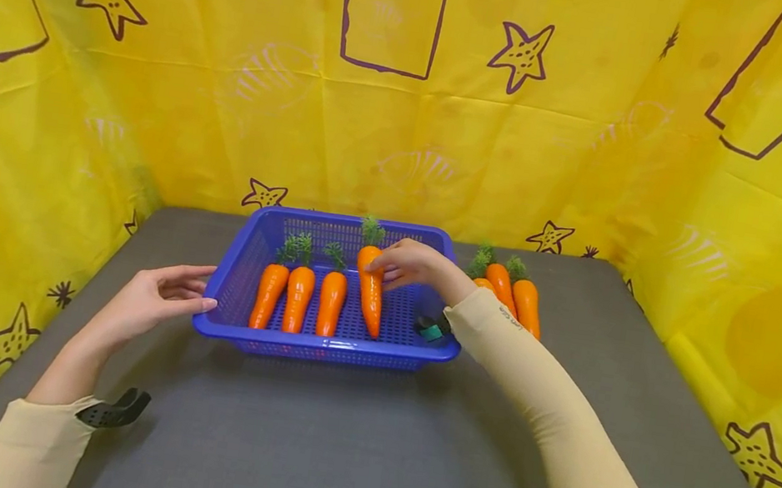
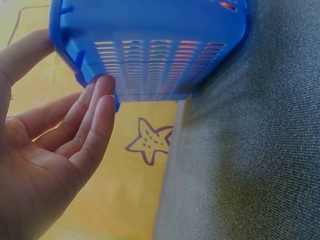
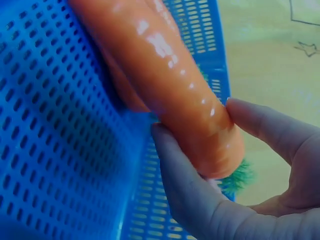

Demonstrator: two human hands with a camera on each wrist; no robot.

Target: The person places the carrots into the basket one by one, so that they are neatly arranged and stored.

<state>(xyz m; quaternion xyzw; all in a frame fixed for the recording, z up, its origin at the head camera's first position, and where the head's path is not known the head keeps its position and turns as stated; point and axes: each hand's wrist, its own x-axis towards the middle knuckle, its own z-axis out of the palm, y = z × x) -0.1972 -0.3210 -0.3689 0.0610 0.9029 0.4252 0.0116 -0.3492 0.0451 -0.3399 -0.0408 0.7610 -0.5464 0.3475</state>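
Note:
My right hand pinches an orange toy carrot near its top, thumb on one side and fingers on the other. The carrot's green tuft points to the back and its tip to the front, inside the blue basket. To its left, three more carrots lie in a row on the basket floor, tufts at the back. Against the basket's left rim rests my left hand, its fingers fairly straight and the thumb nearer the front corner. The left wrist view shows those fingertips at the rim's edge.
Several carrots lie on the grey table right of the basket, partly hidden by my right forearm. A yellow patterned cloth stands behind and on both sides. A dark wrist camera overlaps the basket's right end.

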